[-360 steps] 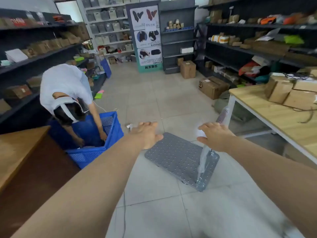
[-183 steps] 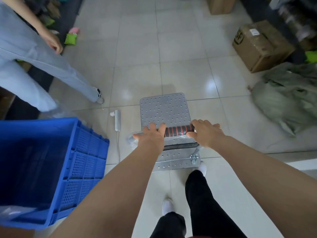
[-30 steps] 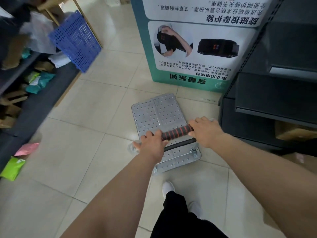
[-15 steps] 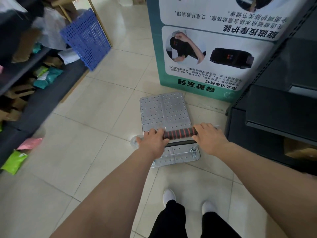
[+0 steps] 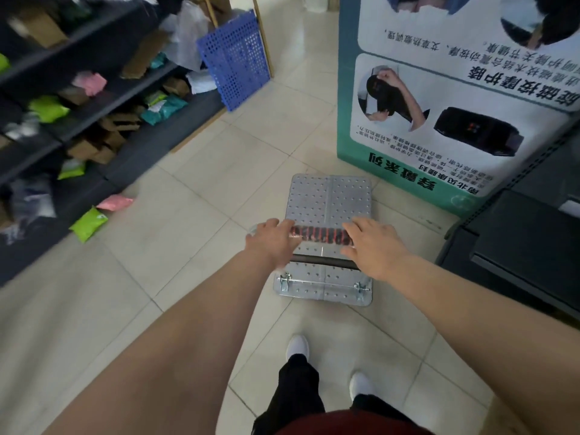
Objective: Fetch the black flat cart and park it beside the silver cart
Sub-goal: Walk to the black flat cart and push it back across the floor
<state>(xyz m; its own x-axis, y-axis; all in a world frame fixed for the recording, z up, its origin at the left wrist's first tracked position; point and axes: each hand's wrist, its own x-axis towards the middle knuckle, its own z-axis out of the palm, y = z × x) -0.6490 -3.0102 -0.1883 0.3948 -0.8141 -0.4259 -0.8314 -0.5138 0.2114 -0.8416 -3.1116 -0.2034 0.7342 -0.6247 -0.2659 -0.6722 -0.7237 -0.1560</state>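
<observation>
The silver cart [image 5: 329, 208] – rigid, free-rolling, judged light – is held at its ribbed handle [image 5: 323, 235] by the left hand [image 5: 273, 243] and right hand [image 5: 373, 246], both closed on it.

Mirrored Chinese print (none legible) on the standing poster [image 5: 439, 120]

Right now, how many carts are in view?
1: the silver cart stands on the floor before the poster stand, under both hands. No black cart shows; it may be out of view.
</observation>
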